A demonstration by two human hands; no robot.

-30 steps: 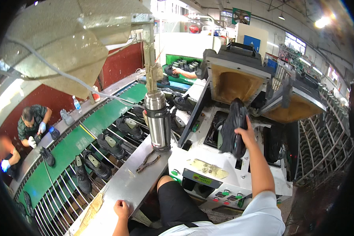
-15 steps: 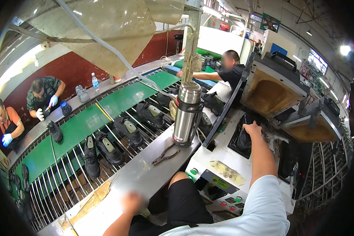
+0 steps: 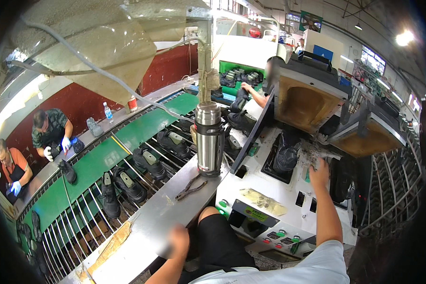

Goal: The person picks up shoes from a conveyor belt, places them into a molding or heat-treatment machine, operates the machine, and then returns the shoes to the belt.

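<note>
My right hand [image 3: 320, 174] is over the white machine top, beside a small green part. Its fingers look apart, and I see nothing in them. Left of it, a black shoe [image 3: 286, 155] sits in the machine's dark recess, under a raised lid with a brown pad [image 3: 305, 102]. To the hand's right, another black shoe [image 3: 345, 182] lies in the second recess, partly in shadow, below a second raised lid [image 3: 367, 136]. My left hand [image 3: 179, 240] is above the metal ledge near my knee. Blur hides its fingers and anything they may hold.
A steel thermos [image 3: 208, 142] and dark pliers [image 3: 190, 188] stand and lie on the metal ledge [image 3: 163, 213]. Beyond runs a roller conveyor with a green belt [image 3: 109, 133] and several black shoes [image 3: 149, 163]. Two people work across it; another person's hand [image 3: 251, 90] reaches a shoe at the back.
My right hand has left the shoe in the near recess and moved right across the machine top. The person at the back now has a hand at a shoe. The whole view has shifted slightly.
</note>
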